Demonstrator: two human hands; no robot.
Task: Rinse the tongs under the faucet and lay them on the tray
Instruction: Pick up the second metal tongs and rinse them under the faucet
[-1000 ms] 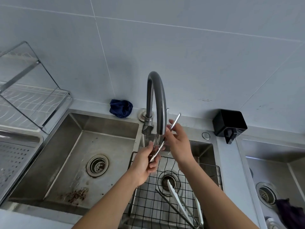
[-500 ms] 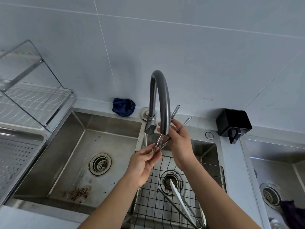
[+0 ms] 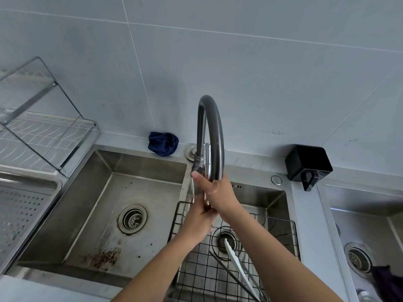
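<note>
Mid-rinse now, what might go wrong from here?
The tongs stand close behind the faucet spout and may knock it. Gripped by left hand and right hand under the spout, they could slip into the wire basket beside other tongs. The tray lies past the left basin, so expect drips.

We see a dark grey faucet (image 3: 214, 127), a navy cloth (image 3: 163, 143), a black box (image 3: 308, 162) right, a black grid rack (image 3: 279, 218), rust-brown stains (image 3: 102, 258) in the left sink (image 3: 87, 203).
</note>
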